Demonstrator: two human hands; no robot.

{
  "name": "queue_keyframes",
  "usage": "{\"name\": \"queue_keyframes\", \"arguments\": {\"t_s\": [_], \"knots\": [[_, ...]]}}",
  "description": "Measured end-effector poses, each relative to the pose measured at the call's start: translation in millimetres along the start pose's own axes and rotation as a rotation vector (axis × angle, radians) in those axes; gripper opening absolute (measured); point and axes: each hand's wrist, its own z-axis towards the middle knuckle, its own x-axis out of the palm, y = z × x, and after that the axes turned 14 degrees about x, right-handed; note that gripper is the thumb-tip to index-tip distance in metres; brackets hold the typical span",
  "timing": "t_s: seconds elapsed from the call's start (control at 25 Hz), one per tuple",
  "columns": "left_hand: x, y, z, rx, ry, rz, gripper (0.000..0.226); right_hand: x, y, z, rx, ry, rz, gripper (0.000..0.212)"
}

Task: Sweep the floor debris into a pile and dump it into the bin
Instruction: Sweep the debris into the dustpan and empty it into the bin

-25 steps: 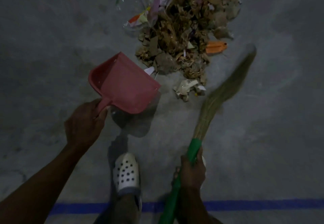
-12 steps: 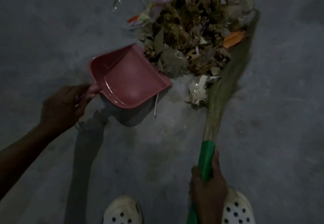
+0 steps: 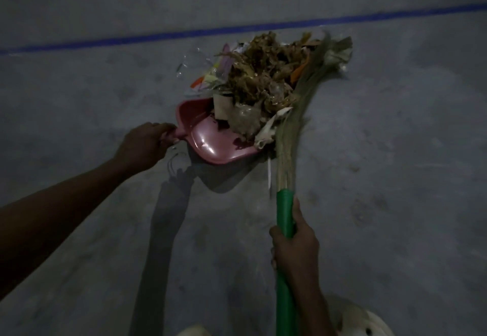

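Two curled grips: your left hand (image 3: pixel 143 146) holds the dustpan handle (image 3: pixel 178 133), right hand (image 3: pixel 295 243) the broom (image 3: pixel 286 167).
Light, loose debris (image 3: pixel 263 77) likely spills easily.

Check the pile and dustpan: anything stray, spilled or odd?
Two strays: a clear plastic scrap lies on the floor left of the pile, clear of the dustpan, and a thin white stick lies beside the broom. Nothing looks damaged.

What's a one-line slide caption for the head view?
Left hand holds pink dustpan at debris pile; right hand grips green-handled broom against it.
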Motion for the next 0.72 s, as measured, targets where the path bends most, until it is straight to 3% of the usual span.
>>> {"name": "queue_keyframes", "arguments": {"t_s": [0.16, 0.44, 0.72], "knots": [[18, -15, 7, -0.051, -0.011, -0.038, 0.033, -1, -23, -17, -0.026, -0.02, -0.035, 0.089], [16, -12, 11, -0.076, -0.01, -0.056, 0.035, -17, -41, -38, -0.001, -0.26, 0.026, 0.099], [21, -37, 24, -0.053, -0.034, -0.095, 0.036, -5, 7, -23, -0.098, -0.045, -0.171, 0.089]]}}
